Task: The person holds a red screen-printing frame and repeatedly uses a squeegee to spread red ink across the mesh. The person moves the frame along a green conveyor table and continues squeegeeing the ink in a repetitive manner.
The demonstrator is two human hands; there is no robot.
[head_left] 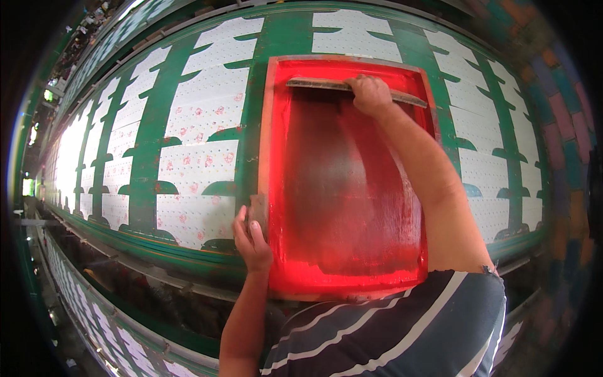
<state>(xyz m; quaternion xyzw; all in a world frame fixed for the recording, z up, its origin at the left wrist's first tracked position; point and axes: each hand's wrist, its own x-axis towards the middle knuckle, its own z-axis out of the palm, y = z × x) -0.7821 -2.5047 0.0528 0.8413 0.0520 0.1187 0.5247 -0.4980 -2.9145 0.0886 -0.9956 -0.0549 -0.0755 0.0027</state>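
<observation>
**Red-coated screen frame (pixel 264 163) with squeegee (pixel 314 83) at far end**

The screen frame is laid on the green table (pixel 147 129), among rows of white pieces (pixel 200 160). Its long axis is directed away from the person. The squeegee is set crosswise inside the far end; its long axis runs left to right, with the right end angled slightly toward the person. It is gripped near its middle by the right hand (pixel 372 94), fingers curled over the top. The left hand (pixel 253 244) is placed at a wooden block (pixel 258 210) on the frame's left side, thumb and fingers slightly apart; whether the block is gripped cannot be determined.

Part of the frame's right side is concealed by the right forearm (pixel 433 169), and the near right corner by the striped shirt (pixel 383 327). Any pattern in the dark mesh (pixel 333 163) cannot be made out.
</observation>
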